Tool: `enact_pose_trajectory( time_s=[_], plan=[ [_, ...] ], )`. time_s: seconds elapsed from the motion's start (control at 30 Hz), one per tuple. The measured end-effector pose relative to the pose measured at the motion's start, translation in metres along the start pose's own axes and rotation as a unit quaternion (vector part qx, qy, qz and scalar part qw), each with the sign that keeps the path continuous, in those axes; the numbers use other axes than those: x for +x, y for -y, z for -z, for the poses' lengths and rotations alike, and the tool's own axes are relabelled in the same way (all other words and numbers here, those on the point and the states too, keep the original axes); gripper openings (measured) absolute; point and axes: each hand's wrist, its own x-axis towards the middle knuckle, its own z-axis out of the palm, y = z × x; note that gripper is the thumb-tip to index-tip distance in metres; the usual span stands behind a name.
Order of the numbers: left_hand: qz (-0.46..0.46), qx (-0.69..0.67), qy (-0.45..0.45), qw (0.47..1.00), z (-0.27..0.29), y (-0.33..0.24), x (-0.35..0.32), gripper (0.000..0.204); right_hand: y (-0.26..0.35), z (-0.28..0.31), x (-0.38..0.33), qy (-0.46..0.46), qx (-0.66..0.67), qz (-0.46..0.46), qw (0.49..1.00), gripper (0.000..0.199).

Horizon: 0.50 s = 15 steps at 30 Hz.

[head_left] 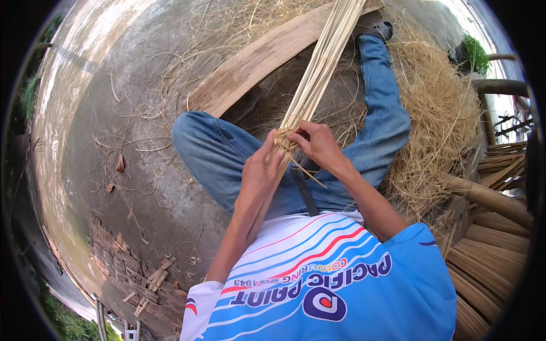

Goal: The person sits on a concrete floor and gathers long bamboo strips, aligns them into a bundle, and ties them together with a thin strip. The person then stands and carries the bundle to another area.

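Observation:
A long bundle of pale split bamboo strips (319,71) runs from the far side back toward my lap, between my bent legs. Around its near part sits a woven band of thin strips (286,136). My left hand (262,165) is wrapped round the bundle just below the band, thumb against the weave. At the band's right side, my right hand (316,145) pinches a thin strip with thumb and forefinger. A loose strip end (311,177) sticks out below the band toward the lower right.
A wide wooden plank (250,65) lies beyond my left knee, under the bundle's far part. To the right rises a heap of fine bamboo shavings (435,113). Stacked strip bundles (489,250) lie at lower right by a bamboo pole (489,199). Broken woven matting (122,261) is at lower left.

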Motion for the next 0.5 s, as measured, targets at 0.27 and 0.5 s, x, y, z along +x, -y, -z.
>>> enact_pose_trajectory(
  time_s=[0.27, 0.5],
  plan=[
    [0.006, 0.010, 0.011, 1.000, 0.006, -0.004, 0.009, 0.056, 0.000, -0.016, -0.010, -0.018, 0.083, -0.069, 0.994, 0.022],
    [0.019, 0.159, 0.029, 0.987, 0.026, -0.012, 0.015, 0.073, 0.013, 0.012, -0.019, -0.027, -0.061, -0.043, 0.997, 0.041]
  ],
)
